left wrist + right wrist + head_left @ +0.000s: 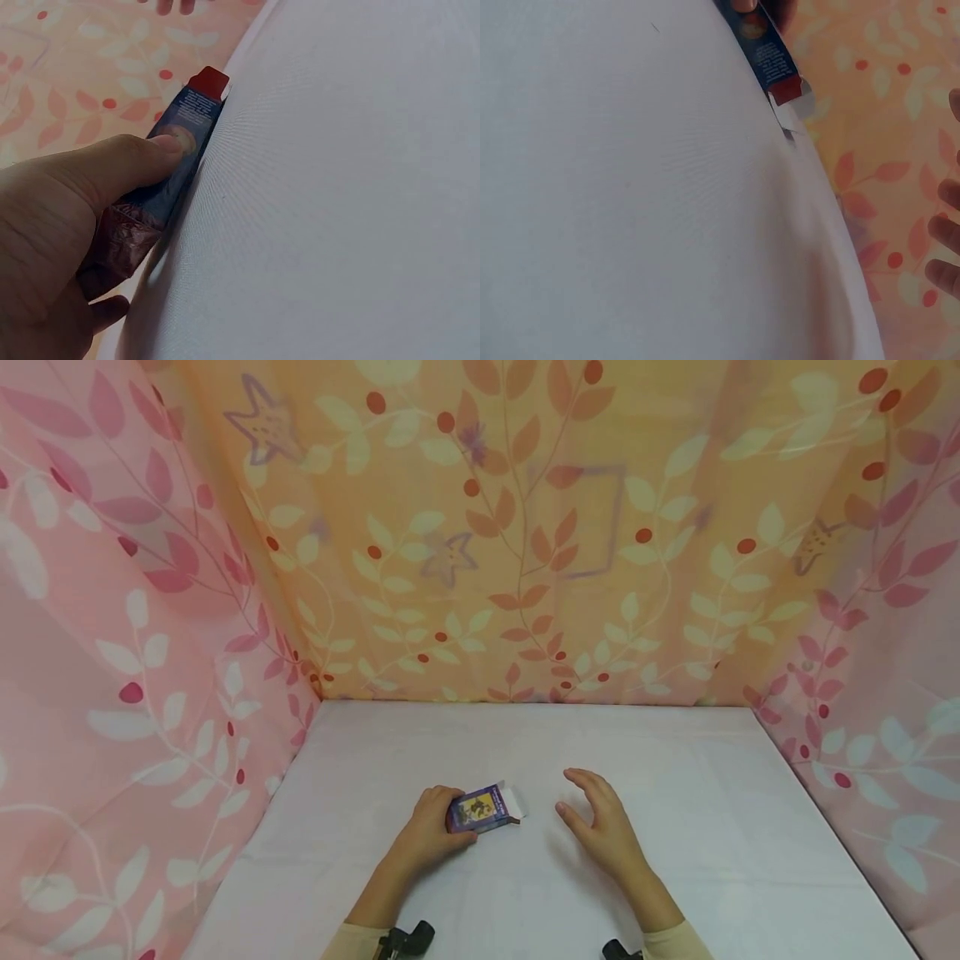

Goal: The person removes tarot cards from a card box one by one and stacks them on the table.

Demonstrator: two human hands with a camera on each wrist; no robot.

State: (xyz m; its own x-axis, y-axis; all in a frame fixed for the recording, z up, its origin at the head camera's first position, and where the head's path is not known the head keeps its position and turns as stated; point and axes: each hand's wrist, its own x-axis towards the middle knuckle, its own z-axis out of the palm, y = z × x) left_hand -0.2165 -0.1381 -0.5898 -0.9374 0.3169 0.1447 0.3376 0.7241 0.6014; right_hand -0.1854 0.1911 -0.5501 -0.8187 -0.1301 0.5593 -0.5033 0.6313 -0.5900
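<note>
A small blue-purple card box (480,810) with a yellow picture on its face lies close over the white table, its white end flaps folded out toward the right. My left hand (432,825) grips the box by its left end, thumb along the near side and fingers at the far side. In the left wrist view the thumb presses the printed narrow side of the box (180,142), and a red flap sticks out at the far end. My right hand (606,828) stands apart to the right of the box, fingers spread and slightly bent, holding nothing.
A white cloth-covered table (675,777) spreads under both hands. Patterned curtains, orange at the back (525,568) and pink at the left (150,693) and right, enclose it. Dark wrist cameras (408,938) sit at the cuffs of the light sleeves.
</note>
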